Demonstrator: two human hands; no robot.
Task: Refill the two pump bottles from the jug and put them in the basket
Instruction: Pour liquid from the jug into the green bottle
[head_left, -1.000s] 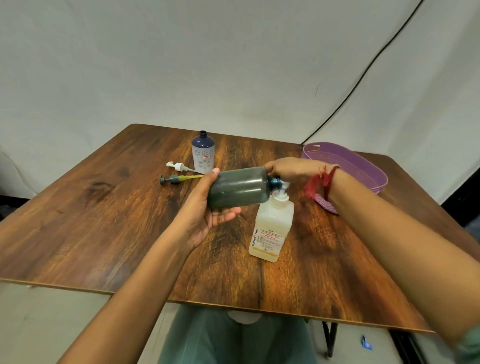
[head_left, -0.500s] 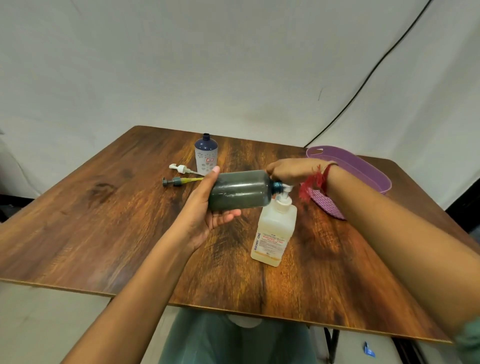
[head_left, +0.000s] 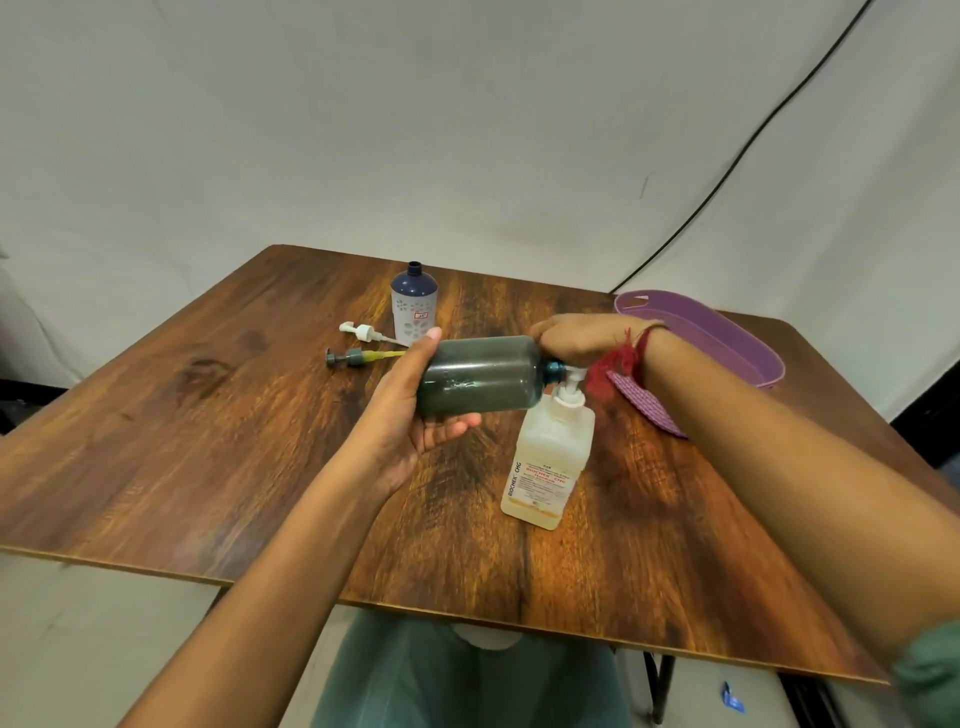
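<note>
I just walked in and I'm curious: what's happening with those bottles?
A person is refilling a pump bottle. The left hand holds the dark bottle sideways, its open neck at the spout of the white jug. The right hand sits on top of the jug's pump. A blue-and-white bottle stands open farther back, with two pump heads lying beside it. The purple basket holds no bottles yet.

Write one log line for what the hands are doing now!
left hand: holds dark bottle sideways | right hand: on jug pump | basket: no bottles
</note>
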